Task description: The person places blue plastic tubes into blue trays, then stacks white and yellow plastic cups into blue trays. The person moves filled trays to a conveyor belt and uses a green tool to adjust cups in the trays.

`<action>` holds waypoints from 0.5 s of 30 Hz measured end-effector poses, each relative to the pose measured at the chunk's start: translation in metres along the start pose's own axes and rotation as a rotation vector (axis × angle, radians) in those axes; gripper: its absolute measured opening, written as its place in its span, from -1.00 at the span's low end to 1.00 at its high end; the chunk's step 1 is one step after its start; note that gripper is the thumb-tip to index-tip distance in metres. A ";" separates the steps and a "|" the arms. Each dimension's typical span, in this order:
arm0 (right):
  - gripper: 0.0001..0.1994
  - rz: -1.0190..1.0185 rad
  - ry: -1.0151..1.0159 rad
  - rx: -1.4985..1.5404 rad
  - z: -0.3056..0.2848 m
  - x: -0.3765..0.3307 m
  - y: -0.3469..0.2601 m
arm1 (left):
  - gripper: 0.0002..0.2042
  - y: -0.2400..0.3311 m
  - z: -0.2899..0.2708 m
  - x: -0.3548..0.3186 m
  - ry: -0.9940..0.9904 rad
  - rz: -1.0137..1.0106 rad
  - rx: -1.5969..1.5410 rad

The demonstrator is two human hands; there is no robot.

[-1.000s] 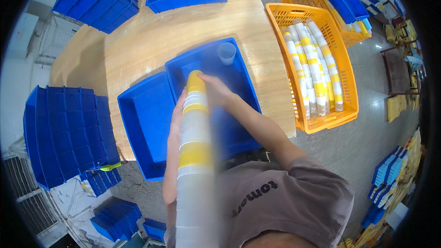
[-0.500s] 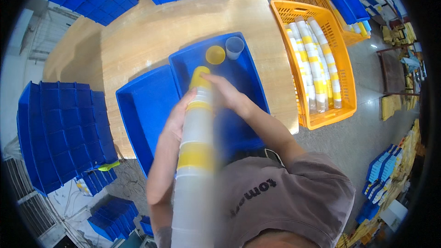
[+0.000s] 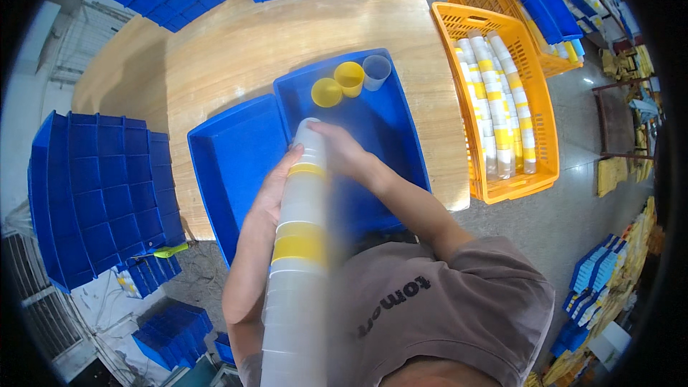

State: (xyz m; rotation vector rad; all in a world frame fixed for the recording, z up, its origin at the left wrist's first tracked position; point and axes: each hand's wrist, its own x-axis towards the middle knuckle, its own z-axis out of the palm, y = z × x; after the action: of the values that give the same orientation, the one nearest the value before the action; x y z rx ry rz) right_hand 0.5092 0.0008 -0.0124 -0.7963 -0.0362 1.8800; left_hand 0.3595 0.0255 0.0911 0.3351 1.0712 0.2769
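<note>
Step in hand, judging by the layout: peeling cups one by one off a tall nested cup stack [image 3: 299,244] and standing them in the blue tray [image 3: 401,136]. Left hand [image 3: 276,190] is wrapped round the stack's side, fingers closed on it, steadying; right hand [image 3: 340,150] is closed over the stack's top end, fingertips pinching the rim of the uppermost cup. Stack leans from the person's chest up toward the tray, its top just above the tray's near-left part.

Next move, probably: pull the top cup free w/o dragging the one below it; left hand has to hold firm against the tug; then set the cup upright beside the row at the tray's far edge.

Looks: stack is mostly translucent white cups w/ yellow ones mixed in as bands; near part is blurred, so count can't be told. In the tray stand two yellow cups [image 3: 327,92] [image 3: 349,77] and one clear cup [image 3: 375,70], mouths up, close together. A second blue tray [image 3: 229,154] lies touching on the left, both on the wooden worktop [image 3: 244,50]; orange crate [image 3: 534,122] w/ more stacks sits to the right.
</note>
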 end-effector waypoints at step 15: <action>-0.60 -0.172 0.105 0.171 -0.043 -0.026 -0.015 | -0.55 -0.010 0.036 -0.001 -0.145 -0.147 0.165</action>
State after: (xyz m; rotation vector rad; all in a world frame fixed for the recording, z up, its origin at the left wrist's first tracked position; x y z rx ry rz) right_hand 0.5510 -0.0281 -0.0271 -0.7491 0.1172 1.6532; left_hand 0.3911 0.0112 0.1039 0.4161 0.9721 0.0321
